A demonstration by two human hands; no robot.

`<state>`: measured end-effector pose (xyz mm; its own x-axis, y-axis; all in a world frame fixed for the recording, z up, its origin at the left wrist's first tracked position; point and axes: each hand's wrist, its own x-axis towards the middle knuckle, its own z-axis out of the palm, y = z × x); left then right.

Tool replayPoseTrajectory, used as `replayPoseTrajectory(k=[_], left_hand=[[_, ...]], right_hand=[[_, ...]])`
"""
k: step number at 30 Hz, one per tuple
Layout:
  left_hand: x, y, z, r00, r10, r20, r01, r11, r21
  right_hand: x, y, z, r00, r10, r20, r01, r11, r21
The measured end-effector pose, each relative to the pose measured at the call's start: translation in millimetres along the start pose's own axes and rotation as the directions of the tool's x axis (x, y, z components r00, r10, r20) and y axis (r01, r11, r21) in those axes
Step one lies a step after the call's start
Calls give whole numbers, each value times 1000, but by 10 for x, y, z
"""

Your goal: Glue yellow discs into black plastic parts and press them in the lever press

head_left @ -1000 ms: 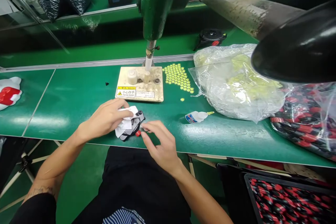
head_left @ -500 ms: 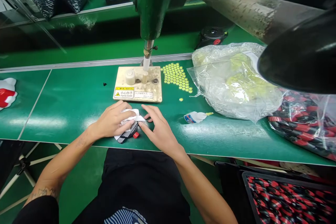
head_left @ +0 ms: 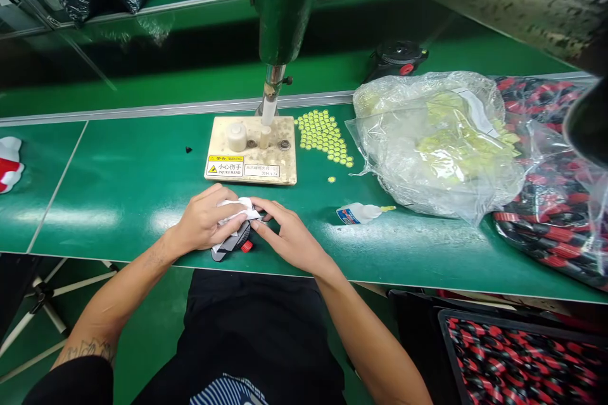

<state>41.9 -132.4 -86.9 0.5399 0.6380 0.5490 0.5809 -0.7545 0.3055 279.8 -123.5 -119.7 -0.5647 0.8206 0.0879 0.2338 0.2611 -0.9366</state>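
My left hand (head_left: pixel 205 220) has its fingers bent over a crumpled white wipe (head_left: pixel 244 204), which it presses onto a black and grey device (head_left: pixel 231 242). A small red knob (head_left: pixel 247 246) sticks out from the device's right side. On the right end of the device, my right hand (head_left: pixel 293 239) closes its thumb and fingertips around the edge. Both hands hide much of the device, so its full shape is unclear. It rests on the green bench near the front edge.
Behind the hands stands a press (head_left: pixel 280 19) over a cream base plate (head_left: pixel 225 174) with a warning label. Small yellow-green discs (head_left: pixel 323 133) lie beside it. To the right are a glue bottle (head_left: pixel 360 213), a clear plastic bag (head_left: pixel 437 158) and a tray of red-black parts (head_left: pixel 517 361).
My right fingers have drawn in against the device's right end. My left hand keeps the wipe on it, with little movement. The whole view has shifted slightly.
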Motion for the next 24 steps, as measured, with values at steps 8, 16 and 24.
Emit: replayPoseTrajectory(k=[8,16,24], left_hand=[[-8,0,-4,1000,10,-5,-10,1000,28],[-11,4,1,1000,-14,-13,14,1000,-13],[-7,1,14,999,-18,-27,17,999,-27]], right_hand=[[-2,9,2,1000,11,-4,-11,1000,15],[-6,15,5,1000,16,-12,-16,1000,4],[-2,17,8,1000,24,-5,-24,1000,15]])
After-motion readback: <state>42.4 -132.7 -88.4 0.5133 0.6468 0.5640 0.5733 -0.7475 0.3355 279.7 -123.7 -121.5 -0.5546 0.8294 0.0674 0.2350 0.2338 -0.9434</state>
